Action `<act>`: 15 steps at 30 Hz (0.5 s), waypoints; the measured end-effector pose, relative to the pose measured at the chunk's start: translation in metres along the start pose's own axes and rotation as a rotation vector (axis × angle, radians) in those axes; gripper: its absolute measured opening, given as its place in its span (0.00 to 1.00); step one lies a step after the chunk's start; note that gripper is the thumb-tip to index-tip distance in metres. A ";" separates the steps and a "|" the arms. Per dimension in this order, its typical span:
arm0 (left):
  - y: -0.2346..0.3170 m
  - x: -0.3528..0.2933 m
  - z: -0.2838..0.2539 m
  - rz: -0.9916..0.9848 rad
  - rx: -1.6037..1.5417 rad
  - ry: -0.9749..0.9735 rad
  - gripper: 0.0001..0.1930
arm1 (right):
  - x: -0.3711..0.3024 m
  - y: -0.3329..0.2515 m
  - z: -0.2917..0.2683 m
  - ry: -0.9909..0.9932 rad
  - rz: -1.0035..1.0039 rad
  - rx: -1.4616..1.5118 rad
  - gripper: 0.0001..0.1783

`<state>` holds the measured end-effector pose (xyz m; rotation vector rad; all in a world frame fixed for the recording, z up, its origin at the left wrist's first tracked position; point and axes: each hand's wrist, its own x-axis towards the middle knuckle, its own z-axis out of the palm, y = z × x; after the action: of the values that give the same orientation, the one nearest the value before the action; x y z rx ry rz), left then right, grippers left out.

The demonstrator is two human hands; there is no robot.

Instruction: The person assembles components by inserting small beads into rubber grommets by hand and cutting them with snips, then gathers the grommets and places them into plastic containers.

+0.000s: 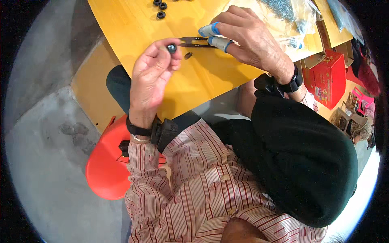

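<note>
My left hand [152, 75] pinches a small, dark, rounded rubber-like piece [172, 48] between thumb and fingertips. From the right, my right hand [253, 38] grips dark thread snips [196, 43], their blades pointing left at the piece. The tips lie close beside it; whether they touch cannot be made out. Pale blue and white coverings wrap the thumb and a finger of that right hand. A small brownish scrap [188, 55] lies on the yellow tabletop [219, 83] just below the blades. Several black rubber rings [161, 15] rest toward the far left of the table.
Clear plastic bags [302, 18] holding small blue pieces [279, 9] lie at the table's far right. A red box [327, 79] stands beyond the right edge. To my left is a red stool [105, 166] on the grey floor [48, 162].
</note>
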<state>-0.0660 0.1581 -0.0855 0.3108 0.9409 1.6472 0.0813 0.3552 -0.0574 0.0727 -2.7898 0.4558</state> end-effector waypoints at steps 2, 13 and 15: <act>0.005 -0.006 -0.012 0.031 -0.013 0.026 0.15 | 0.002 -0.004 0.007 -0.033 0.007 0.029 0.16; 0.007 -0.013 -0.023 0.100 0.027 0.152 0.17 | 0.008 -0.014 0.038 -0.103 -0.063 0.025 0.15; 0.006 -0.013 -0.023 0.088 0.032 0.167 0.18 | 0.011 -0.016 0.041 -0.084 -0.125 -0.015 0.12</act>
<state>-0.0809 0.1366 -0.0929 0.2422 1.0934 1.7607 0.0602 0.3267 -0.0854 0.2676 -2.8493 0.4092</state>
